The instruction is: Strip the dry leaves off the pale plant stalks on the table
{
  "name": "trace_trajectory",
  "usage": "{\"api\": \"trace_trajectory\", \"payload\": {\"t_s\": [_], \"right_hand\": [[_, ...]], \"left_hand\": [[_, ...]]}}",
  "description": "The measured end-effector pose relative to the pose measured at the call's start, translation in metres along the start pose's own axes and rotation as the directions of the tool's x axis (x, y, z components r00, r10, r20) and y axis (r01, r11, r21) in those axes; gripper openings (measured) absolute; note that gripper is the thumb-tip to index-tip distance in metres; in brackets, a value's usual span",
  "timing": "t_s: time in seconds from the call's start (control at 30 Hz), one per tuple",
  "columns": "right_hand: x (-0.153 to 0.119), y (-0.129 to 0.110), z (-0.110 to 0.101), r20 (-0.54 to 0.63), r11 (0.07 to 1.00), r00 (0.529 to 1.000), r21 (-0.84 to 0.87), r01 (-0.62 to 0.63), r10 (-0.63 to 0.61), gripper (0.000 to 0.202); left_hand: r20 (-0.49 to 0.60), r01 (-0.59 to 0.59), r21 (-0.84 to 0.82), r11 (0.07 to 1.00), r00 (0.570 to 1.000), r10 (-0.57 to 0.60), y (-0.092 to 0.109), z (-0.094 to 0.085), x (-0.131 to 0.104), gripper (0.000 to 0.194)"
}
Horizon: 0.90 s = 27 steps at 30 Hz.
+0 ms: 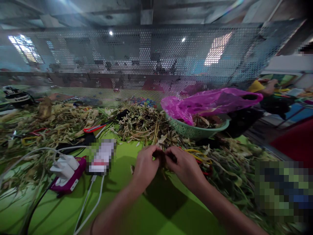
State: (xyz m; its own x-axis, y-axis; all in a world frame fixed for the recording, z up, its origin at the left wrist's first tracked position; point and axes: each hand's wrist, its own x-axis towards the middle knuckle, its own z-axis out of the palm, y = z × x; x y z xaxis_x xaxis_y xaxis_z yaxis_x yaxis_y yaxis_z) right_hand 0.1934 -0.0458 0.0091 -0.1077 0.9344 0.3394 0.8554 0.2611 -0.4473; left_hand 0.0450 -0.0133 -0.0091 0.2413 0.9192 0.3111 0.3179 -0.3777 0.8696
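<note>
- Left hand [146,164] and right hand [184,165] are close together over the green table [124,166].
- From the hands, a dry leaf pile [138,124] sits at eleven o'clock.
- Between one and two o'clock: green basket [195,131], pink bag [207,101] on top.
- At nine o'clock: purple plug box [79,170] with white plugs [64,167].

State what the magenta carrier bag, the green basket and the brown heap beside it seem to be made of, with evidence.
Magenta carrier bag: apparently thin, glossy plastic film, crinkled and shiny. Green basket: probably moulded plastic, satin; its wall has small holes. Brown heap: seemingly dry, matte plant matter in curled, leaf-like strips.
</note>
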Motion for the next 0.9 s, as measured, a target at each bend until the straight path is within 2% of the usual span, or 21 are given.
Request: {"api": "trace_trajectory", "payload": {"t_s": [0.13, 0.23, 0.4, 0.6, 0.9], "right_hand": [[0.001, 0.001, -0.001, 0.009, 0.998, 0.999, 0.056, -0.032, 0.031, 0.01], [0.002, 0.001, -0.003, 0.017, 0.994, 0.998, 0.096, -0.061, 0.059, 0.009], [0.003, 0.002, -0.002, 0.031, 0.991, 0.998, 0.121, -0.065, 0.062, 0.009], [0.003, 0.001, -0.003, 0.025, 0.99, 0.999, 0.133, -0.049, 0.046, 0.01], [0.003, 0.004, -0.002, 0.028, 0.989, 1.0, 0.144, -0.013, 0.009, 0.011]], "left_hand": [[0.159, 0.196, -0.313, 0.929, 0.975, -0.152, -0.004, -0.001, 0.006, 0.015], [0.204, 0.265, -0.376, 0.888, 0.958, -0.2, -0.006, -0.002, 0.008, 0.015], [0.217, 0.285, -0.381, 0.88, 0.952, -0.215, -0.006, -0.002, 0.007, 0.017], [0.173, 0.236, -0.355, 0.904, 0.967, -0.184, -0.006, -0.003, 0.006, 0.015], [0.134, 0.147, -0.159, 0.976, 0.983, -0.126, -0.013, 0.0, 0.008, 0.013]]}}
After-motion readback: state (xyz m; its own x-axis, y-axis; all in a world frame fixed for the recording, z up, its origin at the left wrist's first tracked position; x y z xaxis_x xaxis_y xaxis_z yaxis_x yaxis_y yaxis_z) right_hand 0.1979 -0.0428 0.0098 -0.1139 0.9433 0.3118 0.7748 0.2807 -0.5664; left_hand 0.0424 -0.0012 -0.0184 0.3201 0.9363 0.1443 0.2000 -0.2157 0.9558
